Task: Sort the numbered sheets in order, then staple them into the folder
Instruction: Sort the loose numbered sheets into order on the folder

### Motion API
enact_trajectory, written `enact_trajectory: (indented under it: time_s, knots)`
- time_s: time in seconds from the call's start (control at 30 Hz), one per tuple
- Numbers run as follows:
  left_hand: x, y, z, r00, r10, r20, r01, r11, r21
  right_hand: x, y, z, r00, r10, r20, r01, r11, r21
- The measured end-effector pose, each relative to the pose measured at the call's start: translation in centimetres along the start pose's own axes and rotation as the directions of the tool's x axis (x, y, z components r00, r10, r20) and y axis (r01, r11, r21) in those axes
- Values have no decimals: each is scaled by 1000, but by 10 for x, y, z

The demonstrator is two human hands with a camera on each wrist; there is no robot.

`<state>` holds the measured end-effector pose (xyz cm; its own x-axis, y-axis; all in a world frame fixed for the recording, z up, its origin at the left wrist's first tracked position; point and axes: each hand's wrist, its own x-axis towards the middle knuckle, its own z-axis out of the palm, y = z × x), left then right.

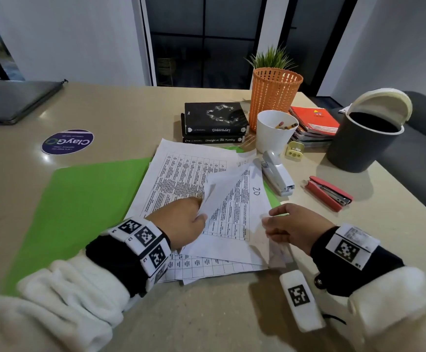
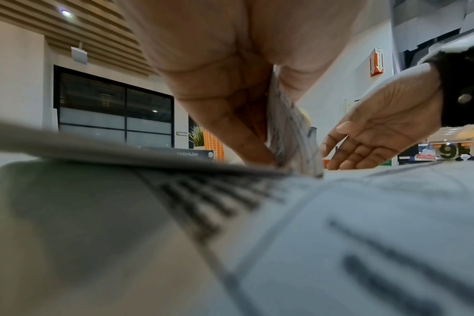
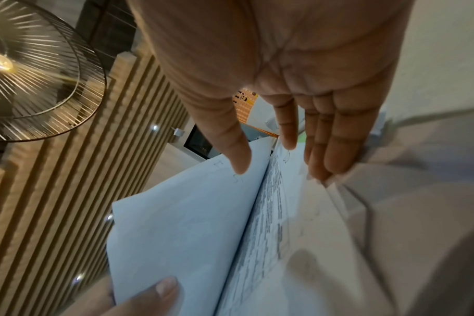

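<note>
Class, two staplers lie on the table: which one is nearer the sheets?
The white stapler, lying right beside the sheets; the red stapler lies farther right, apart from them.

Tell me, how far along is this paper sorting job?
Early on. Done: the green folder lies open under the sheets. In hand: the left hand lifts pages; the right hand rests by sheet 20. Left: ordering, stapling; both staplers sit untouched.

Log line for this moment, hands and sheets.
left hand: pinches lifted sheet | right hand: open, on sheet marked 20 | staplers untouched
</note>
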<state>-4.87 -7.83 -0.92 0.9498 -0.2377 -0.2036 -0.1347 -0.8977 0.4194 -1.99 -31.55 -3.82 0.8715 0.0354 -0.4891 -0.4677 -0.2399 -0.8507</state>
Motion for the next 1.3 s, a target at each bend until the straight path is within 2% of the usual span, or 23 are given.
enact_trajectory:
  time_s: [0.23, 0.37, 0.4, 0.47, 0.53, 0.57, 0.7, 0.77, 0.9, 0.97, 1.03, 1.17, 1.3]
  knots:
    - [2, -3, 2, 1000, 10, 5, -10, 1000, -1, 0, -3, 13, 999, 41, 22, -45, 976, 211]
    - [0, -2, 0, 999, 33, 22, -33, 999, -4, 0, -8, 18, 995, 65, 72, -77, 981, 180]
    - [-2, -1, -1, 999, 46, 29, -46, 999, -1, -2, -11, 20, 994, 77, 77, -86, 988, 131]
    - [-4, 1, -2, 994, 102, 31, -103, 994, 36, -4, -16, 24, 997, 55, 47, -49, 990, -130]
    - [-3, 1, -2, 988, 154, 12, -154, 984, 85, -5, -20, 28, 1000, -10, 14, 14, 906, -423]
    - [-3, 1, -2, 985, 170, -19, -167, 982, 90, -7, -23, 30, 999, -54, -8, 43, 872, -488]
    - [-6, 0, -3, 932, 289, -217, -277, 957, 87, -17, -41, 25, 976, -209, -55, 159, 869, -469]
    - [-8, 2, -5, 905, 326, -274, -307, 945, 110, -25, -53, 14, 962, -258, -91, 191, 871, -452]
    - [-6, 4, -3, 944, 255, -211, -223, 961, 163, -33, -73, -21, 877, -415, -243, 199, 774, -602]
    - [-5, 4, 0, 940, 283, -193, -251, 952, 174, -34, -73, -41, 815, -478, -328, 151, 721, -676]
    - [-5, 7, 3, 935, 317, -156, -287, 939, 189, -36, -70, -59, 775, -495, -394, 92, 705, -703]
    - [-8, 12, 4, 954, 301, -7, -287, 915, 285, -38, -54, -87, 768, -443, -463, -1, 722, -692]
    - [-9, 16, 7, 965, 226, 129, -259, 891, 373, -42, -40, -104, 761, -394, -516, -7, 790, -613]
